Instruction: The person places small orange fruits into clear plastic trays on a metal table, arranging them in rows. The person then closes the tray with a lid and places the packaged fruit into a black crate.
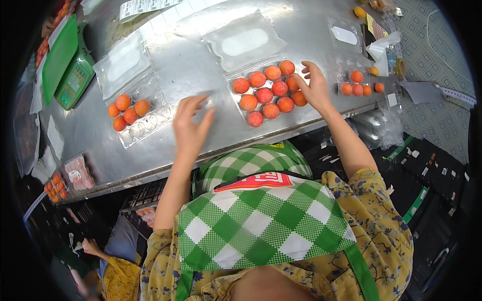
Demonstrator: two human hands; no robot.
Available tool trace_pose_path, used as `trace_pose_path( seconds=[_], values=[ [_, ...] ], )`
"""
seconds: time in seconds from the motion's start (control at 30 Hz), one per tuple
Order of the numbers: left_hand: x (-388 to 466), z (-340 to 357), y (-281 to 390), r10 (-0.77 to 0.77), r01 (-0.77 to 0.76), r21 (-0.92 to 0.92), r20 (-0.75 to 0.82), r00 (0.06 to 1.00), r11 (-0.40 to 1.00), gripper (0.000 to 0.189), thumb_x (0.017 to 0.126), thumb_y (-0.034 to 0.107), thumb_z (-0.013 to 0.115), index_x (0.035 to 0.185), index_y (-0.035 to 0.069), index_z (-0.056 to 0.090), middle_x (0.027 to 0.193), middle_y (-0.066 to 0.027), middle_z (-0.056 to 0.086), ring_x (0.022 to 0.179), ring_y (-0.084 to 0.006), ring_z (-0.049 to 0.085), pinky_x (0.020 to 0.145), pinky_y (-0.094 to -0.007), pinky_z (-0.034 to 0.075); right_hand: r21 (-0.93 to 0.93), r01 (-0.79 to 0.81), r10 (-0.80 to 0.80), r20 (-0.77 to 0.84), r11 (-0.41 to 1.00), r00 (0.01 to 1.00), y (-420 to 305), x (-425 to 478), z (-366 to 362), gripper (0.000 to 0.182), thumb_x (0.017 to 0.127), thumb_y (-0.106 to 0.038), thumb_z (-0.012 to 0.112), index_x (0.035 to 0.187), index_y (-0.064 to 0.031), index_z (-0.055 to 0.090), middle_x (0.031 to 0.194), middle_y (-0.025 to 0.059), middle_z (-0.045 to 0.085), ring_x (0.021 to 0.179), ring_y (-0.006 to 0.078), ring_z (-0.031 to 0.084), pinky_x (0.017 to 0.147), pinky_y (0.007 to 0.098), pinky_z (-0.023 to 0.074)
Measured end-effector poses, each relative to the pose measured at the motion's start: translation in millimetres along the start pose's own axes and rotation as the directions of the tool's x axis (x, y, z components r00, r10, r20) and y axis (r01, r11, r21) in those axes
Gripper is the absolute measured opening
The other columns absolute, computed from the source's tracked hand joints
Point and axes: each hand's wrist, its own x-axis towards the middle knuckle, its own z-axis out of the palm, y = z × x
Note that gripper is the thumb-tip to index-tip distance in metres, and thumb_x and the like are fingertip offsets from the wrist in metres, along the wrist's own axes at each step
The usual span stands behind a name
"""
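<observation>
A clear plastic clamshell tray (238,98) lies with its lid folded back on the metal table, and rows of orange-red round fruits (264,95) fill its cups. My right hand (313,85) is at the tray's right edge, fingertips by the end fruits, fingers apart; no fruit shows in it. My left hand (194,122) hovers, slightly blurred, between this tray and a second clear tray (145,129) on the left. That one holds several orange fruits (130,115) at its left side, with bare cups at its lower right.
A green scale (75,82) stands at the far left, near a wrapped pink pack (79,173) and a small fruit pack (56,188). At the right lies another tray (340,71) with fruits and loose plastic wrap. The metal table's edge (263,138) runs before me. Another person's hand (91,247) shows lower left.
</observation>
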Motion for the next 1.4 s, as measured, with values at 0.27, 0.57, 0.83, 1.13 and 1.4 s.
trace_pose_path(
  seconds=[0.27,0.57,0.83,1.13,1.4],
  values=[
    [37.7,44.9,-3.4,0.109,-0.135,0.162,0.161,0.981,0.977,0.045,0.072,0.004,0.073,0.115,0.005,0.064,0.114,-0.0131,0.062,0.105,-0.0322,0.058,0.09,-0.0406,0.048,0.159,-0.213,0.143,0.364,0.964,0.92,-10.8,-18.1,-5.0,0.066,0.094,-0.038,0.057,0.14,0.0004,0.031,0.095,0.025,0.067,0.091,0.0378,0.067,0.08,0.0422,0.0517],
    [64.5,-10.1,-44.0,0.137,-0.218,0.191,0.365,0.921,0.957,0.048,0.071,0.004,0.07,0.118,0.005,0.062,0.116,-0.0125,0.061,0.106,-0.0321,0.057,0.091,-0.0405,0.047,-0.118,-0.066,0.117,0.5,0.991,0.858,-79.1,-24.9,1.4,0.061,0.089,-0.038,0.064,0.134,-0.0034,0.042,0.084,0.0163,0.069,0.076,0.0333,0.068,0.074,0.0428,0.0522],
    [79.7,-12.8,-42.9,0.125,-0.259,0.268,0.43,0.894,0.928,0.036,0.069,0.009,0.072,0.104,0.006,0.066,0.102,-0.0095,0.061,0.094,-0.0297,0.06,0.083,-0.0391,0.051,0.059,0.57,-0.566,0.235,0.819,0.79,-142.7,20.9,52.9,0.037,0.068,-0.014,0.075,0.101,-0.0066,0.06,0.09,0.0084,0.058,0.087,0.0284,0.058,0.076,0.0394,0.0488],
    [78.8,-2.6,-30.0,-0.012,-0.188,0.5,0.37,0.929,0.846,0.026,0.067,0.007,0.073,0.092,0.006,0.063,0.095,-0.0106,0.058,0.088,-0.0292,0.062,0.075,-0.0405,0.053,-0.1,0.649,-0.565,0.406,0.754,0.718,-159.6,34.2,84.9,0.025,0.068,-0.005,0.068,0.091,-0.0064,0.059,0.094,0.0065,0.056,0.092,0.0238,0.057,0.077,0.038,0.0464],
    [68.2,-7.3,-47.2,0.018,-0.076,0.245,0.231,0.973,0.966,0.035,0.065,0.004,0.073,0.099,0.007,0.065,0.096,-0.0097,0.062,0.088,-0.0276,0.063,0.073,-0.0368,0.052,-0.092,0.723,-0.634,0.415,0.685,0.653,-163.9,40.0,87.2,0.01,0.077,-0.007,0.063,0.086,-0.0072,0.059,0.092,0.0074,0.055,0.088,0.0243,0.058,0.073,0.0379,0.0469]
  ],
)
